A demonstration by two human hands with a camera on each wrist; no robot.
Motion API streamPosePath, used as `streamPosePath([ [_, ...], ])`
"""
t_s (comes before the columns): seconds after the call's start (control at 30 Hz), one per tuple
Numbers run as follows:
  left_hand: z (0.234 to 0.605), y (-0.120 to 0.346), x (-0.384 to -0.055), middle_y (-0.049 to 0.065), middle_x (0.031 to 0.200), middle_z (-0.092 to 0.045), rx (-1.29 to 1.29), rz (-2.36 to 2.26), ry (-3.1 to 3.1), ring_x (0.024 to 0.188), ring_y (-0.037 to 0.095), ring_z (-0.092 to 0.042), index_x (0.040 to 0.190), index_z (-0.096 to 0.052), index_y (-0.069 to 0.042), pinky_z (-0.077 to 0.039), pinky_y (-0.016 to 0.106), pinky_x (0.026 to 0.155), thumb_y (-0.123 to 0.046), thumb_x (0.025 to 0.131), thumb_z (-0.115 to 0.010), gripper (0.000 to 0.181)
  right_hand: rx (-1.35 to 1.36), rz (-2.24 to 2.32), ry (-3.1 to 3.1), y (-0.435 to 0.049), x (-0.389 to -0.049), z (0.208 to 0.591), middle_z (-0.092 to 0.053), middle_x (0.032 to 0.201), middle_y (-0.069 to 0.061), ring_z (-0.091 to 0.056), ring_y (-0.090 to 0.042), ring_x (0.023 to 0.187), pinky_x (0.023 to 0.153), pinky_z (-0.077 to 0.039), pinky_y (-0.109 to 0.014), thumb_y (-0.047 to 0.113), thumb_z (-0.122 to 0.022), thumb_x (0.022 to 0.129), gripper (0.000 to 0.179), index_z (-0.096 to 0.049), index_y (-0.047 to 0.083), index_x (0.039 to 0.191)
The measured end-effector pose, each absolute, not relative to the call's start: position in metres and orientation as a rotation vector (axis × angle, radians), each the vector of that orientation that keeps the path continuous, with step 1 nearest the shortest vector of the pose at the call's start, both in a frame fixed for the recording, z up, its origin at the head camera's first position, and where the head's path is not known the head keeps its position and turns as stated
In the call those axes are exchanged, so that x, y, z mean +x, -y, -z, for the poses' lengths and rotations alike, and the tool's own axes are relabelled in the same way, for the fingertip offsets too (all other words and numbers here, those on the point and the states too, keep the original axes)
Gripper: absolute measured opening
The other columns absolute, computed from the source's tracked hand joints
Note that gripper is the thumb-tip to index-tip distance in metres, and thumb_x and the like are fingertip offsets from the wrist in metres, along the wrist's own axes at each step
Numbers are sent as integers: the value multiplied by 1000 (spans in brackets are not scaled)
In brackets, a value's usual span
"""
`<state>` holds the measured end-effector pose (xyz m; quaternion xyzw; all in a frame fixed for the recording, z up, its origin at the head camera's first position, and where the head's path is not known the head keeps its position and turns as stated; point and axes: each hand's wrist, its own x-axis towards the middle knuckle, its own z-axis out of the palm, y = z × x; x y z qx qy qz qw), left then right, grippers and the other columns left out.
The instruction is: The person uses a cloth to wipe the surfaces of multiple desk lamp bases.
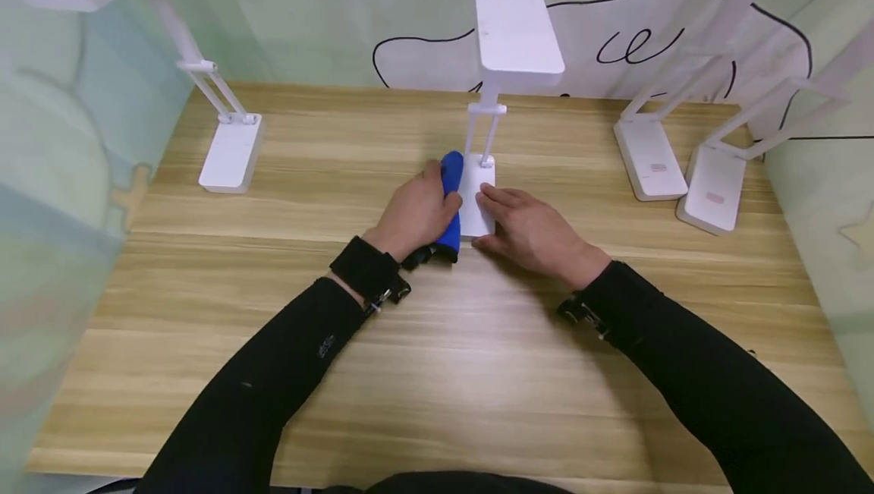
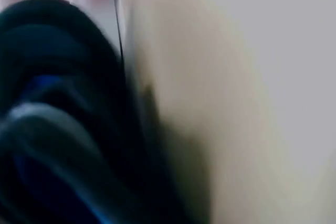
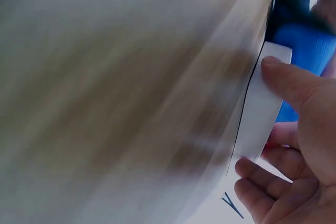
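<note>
Holding blue cloth (image 1: pixel 452 169) beside white lamp base (image 1: pixel 470 209)

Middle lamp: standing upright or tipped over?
Upright: in the head view, its lamp head is raised on the stem above the base, which the right hand holds.

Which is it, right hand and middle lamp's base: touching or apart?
Touching. The right wrist view shows it: the right hand has its thumb laid on the white base, with no gap visible.
</note>
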<state>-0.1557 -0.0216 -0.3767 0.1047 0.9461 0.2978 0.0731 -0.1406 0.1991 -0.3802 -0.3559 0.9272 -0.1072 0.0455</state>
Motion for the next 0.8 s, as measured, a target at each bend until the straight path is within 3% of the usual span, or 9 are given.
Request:
streamPosePath([
  [0.1,372,20,-143,21,132,-69,557,-630,-2930,113,32,-71,145,-57,5,-57,42,96,-20,105,-57,47,-1106,347,-2807,-206,-144,380,-47,161,-22,-51,-42,144,118,-43,-53,37,-79,96,78,-49,-6,154],
  [0.23,363,19,-149,15,137,-71,858,-368,-2996,130,30,-65,139,-67,-2,-50,44,103,-17,105,-60,38,-1148,389,-2789,-211,-147,381,-48,161,-22,-51,-42,144,117,-44,-54,36,-80,96,77,-49,-4,154],
  [0.47,357,23,-166,13,128,-75,790,-590,-2926,118,27,-71,135,-72,-5,-56,38,102,-15,103,-61,35,-1172,409,-2793,-206,-146,381,-50,158,-25,-53,-42,142,116,-45,-54,39,-79,96,76,-52,-5,151],
  [0.6,358,28,-147,14,135,-71,791,-596,-2838,116,24,-69,140,-68,-8,-58,36,94,-19,102,-64,41,-1144,412,-2800,-205,-145,381,-49,159,-25,-53,-43,142,116,-45,-55,38,-79,96,75,-52,-5,151],
  [0.8,362,26,-110,15,140,-68,897,-523,-2776,121,26,-68,146,-62,-7,-58,38,100,-26,104,-65,47,-1075,434,-2785,-210,-144,382,-45,162,-22,-49,-42,146,119,-42,-55,37,-77,98,75,-49,-4,154],
])
